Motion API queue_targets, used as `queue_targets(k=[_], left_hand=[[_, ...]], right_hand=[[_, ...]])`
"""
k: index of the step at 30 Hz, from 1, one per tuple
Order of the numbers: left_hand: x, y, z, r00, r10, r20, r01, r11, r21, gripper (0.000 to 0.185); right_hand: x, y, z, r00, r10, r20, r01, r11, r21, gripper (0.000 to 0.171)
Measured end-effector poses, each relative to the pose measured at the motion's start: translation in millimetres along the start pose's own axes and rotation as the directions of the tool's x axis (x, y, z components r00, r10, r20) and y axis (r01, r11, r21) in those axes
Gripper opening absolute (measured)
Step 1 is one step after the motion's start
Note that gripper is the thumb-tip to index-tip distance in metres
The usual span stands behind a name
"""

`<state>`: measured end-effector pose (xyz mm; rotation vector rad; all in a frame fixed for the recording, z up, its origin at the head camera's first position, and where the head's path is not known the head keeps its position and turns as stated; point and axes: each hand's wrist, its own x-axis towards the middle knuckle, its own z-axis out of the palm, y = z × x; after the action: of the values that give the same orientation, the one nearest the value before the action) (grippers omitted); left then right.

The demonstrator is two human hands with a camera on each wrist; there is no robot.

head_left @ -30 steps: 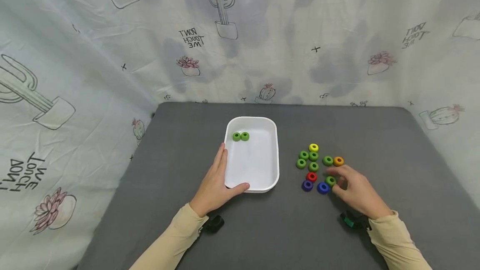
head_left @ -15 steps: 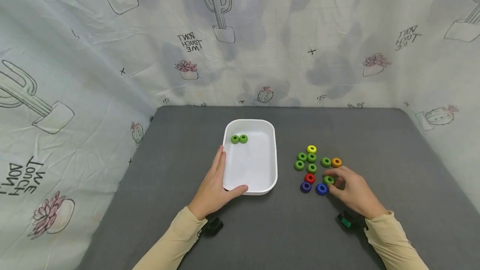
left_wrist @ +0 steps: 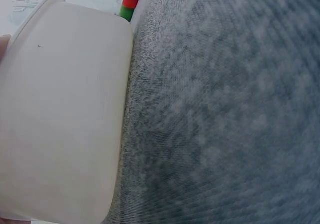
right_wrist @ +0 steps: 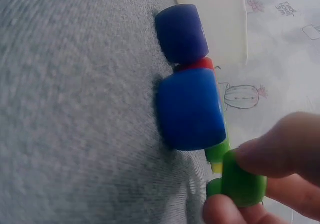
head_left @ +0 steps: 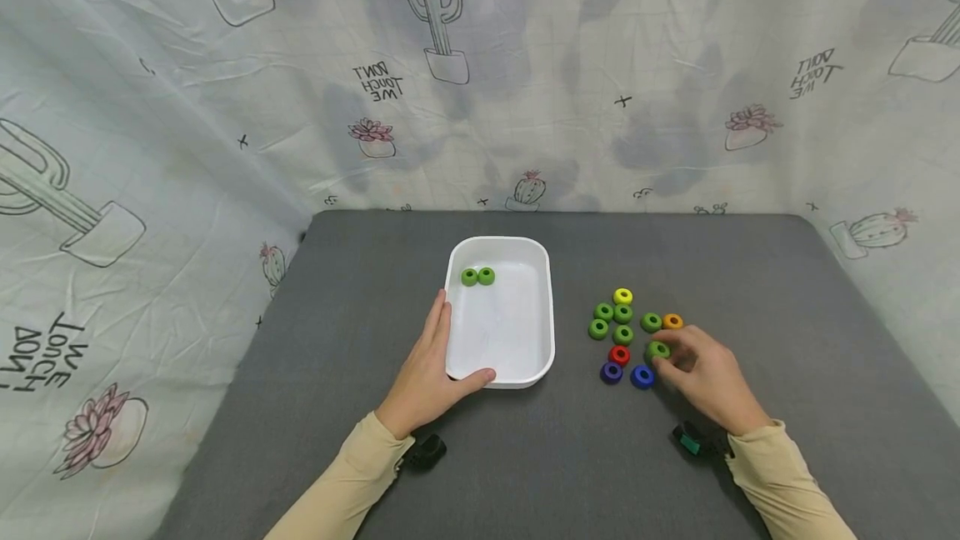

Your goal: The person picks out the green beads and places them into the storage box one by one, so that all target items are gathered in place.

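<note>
- Two hands show in the head view, but each wrist view cuts its own hand down to slivers: the left wrist view gives us only a bit of skin at the frame edge against the white tray (left_wrist: 65,108), and the right wrist view gives us blurred fingertips (right_wrist: 280,149).
- We see our right hand (head_left: 705,377) pinching a green ring (head_left: 658,350) between thumb and fingers; in the right wrist view that ring (right_wrist: 242,184) is a small, thick, glossy green bead with rounded edges, lifted slightly off the grey mat (head_left: 750,273).
- It sits at the near right of the loose cluster, just beside the blue ring (head_left: 642,376) and near the red ring (head_left: 618,354) and the purple ring (head_left: 611,372).
- We cannot make out its hole from the wrist; the head view shows a dark centre.
- Our left hand (head_left: 431,369) holds the tray's near left corner, fingers straight along the wall, thumb curled round the front rim.
- Inside the tray, two green rings (head_left: 477,277) lie touching at the far left.
- Further off lie the yellow ring (head_left: 622,297) and an orange ring (head_left: 672,322), partly hidden by our fingers.
</note>
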<state>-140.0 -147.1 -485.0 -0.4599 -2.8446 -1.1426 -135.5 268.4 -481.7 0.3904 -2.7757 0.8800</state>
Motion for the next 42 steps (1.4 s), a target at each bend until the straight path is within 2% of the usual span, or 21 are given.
queue_targets(k=[18, 26, 42], left_hand=[[2.0, 1.4, 0.2, 1.000, 0.019, -0.006, -0.019, 1.000, 0.007, 0.121], [-0.4, 0.1, 1.5, 1.000, 0.014, -0.005, -0.014, 1.000, 0.007, 0.121], [0.2, -0.6, 0.7, 1.000, 0.010, -0.007, -0.010, 1.000, 0.005, 0.121]], right_hand=[[0.9, -13.6, 1.1, 0.999, -0.012, -0.050, 0.015, 0.998, 0.054, 0.034], [2.5, -25.8, 4.8, 0.997, -0.055, -0.050, 0.058, 0.997, 0.058, 0.033], [35.2, -62.4, 18.7, 0.983, -0.181, -0.013, 0.181, 0.977, 0.112, 0.028]])
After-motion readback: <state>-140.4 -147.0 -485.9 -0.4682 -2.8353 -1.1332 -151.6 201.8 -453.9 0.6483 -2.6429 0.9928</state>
